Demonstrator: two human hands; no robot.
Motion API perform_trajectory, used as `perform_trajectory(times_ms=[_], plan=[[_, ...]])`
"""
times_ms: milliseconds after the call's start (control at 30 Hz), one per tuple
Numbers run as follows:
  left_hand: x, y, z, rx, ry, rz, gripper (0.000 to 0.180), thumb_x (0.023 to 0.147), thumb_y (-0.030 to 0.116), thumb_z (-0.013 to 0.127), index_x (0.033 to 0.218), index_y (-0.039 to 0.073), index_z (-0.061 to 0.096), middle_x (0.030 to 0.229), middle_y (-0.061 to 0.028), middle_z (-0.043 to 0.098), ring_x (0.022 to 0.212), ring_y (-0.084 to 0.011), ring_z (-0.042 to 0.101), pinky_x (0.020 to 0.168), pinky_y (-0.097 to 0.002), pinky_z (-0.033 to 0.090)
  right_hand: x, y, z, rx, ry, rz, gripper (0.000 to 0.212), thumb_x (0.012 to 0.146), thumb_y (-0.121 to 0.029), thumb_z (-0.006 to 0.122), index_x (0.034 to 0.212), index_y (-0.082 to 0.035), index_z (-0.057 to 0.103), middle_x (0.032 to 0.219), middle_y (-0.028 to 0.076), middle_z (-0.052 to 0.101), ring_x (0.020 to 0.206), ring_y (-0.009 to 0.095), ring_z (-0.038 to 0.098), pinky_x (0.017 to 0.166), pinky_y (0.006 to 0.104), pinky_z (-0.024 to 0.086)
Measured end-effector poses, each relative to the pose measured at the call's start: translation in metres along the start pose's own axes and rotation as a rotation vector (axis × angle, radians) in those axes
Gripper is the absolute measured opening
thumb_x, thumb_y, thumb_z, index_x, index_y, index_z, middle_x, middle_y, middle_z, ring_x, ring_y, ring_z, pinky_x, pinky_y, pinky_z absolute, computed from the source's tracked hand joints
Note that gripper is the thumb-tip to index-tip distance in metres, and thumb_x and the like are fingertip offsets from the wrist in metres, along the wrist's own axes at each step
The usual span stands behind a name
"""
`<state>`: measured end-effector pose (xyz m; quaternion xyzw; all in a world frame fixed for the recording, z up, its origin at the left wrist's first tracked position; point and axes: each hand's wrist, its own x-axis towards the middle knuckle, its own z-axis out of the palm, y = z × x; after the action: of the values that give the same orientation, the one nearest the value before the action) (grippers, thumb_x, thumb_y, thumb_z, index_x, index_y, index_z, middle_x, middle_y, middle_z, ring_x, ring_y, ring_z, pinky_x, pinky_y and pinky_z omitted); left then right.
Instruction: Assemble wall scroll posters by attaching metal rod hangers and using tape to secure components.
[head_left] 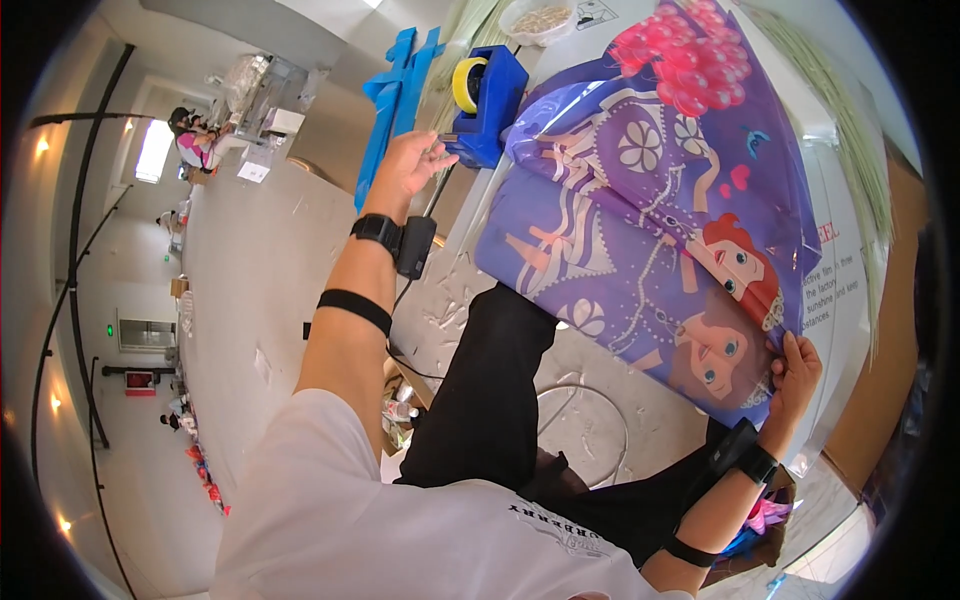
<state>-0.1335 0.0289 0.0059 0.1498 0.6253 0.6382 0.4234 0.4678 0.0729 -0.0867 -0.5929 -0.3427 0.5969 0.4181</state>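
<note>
Half curled, maybe empty but I cannot tell, the left hand (407, 165) is by the tape holder (507, 105) at twelve o'clock while the right hand (796, 374) pinches the purple sheet (650, 215), at two, so it looks like taping, which needs a gentle pull next.

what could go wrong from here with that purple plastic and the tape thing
The purple printed plastic overhangs toward the person's lap; if the right hand lets go of its corner, it might slip down.

Its layers look loosely laid, so they could shift or crease.

The left hand is close to the blue tape dispenser, so a stray knock might move it.
</note>
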Motion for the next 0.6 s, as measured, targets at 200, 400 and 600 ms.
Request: perform_trajectory(times_ms=[200, 400, 600], plan=[[-0.018, -0.019, 0.0, -0.138, -0.09, 0.042, 0.006, 0.08, -0.002, 0.059, 0.083, -0.001, 0.054, 0.089, -0.0126, 0.056, 0.092, -0.0313, 0.054, 0.094, -0.0586, 0.042, 0.005, 0.007, -0.006, 0.022, 0.0, 0.003, 0.014, 0.088, -0.014, 0.06, 0.078, -0.006, 0.056, 0.07, 0.006, 0.064, 0.042, 0.002, 0.041, 0.035, 0.0146, 0.021], [-0.009, -0.027, 0.007, -0.152, 0.175, -0.241, 0.006, 0.079, 0.0, 0.058, 0.083, -0.001, 0.054, 0.088, -0.0127, 0.056, 0.09, -0.0278, 0.055, 0.077, -0.046, 0.046, 0.002, 0.002, -0.001, 0.016, -0.007, 0.0, 0.015, 0.088, -0.015, 0.06, 0.075, -0.007, 0.055, 0.069, 0.005, 0.064, 0.042, 0.002, 0.041, 0.035, 0.0148, 0.021], [0.024, -0.048, 0.002, -0.077, 0.267, -0.415, 0.007, 0.078, 0.002, 0.054, 0.084, 0.006, 0.053, 0.086, -0.0089, 0.053, 0.08, -0.0255, 0.053, 0.068, -0.0407, 0.043, -0.004, -0.002, -0.004, -0.02, 0.03, -0.02, 0.015, 0.088, -0.014, 0.06, 0.075, -0.008, 0.056, 0.067, 0.004, 0.062, 0.043, 0.001, 0.04, 0.035, 0.015, 0.022]])
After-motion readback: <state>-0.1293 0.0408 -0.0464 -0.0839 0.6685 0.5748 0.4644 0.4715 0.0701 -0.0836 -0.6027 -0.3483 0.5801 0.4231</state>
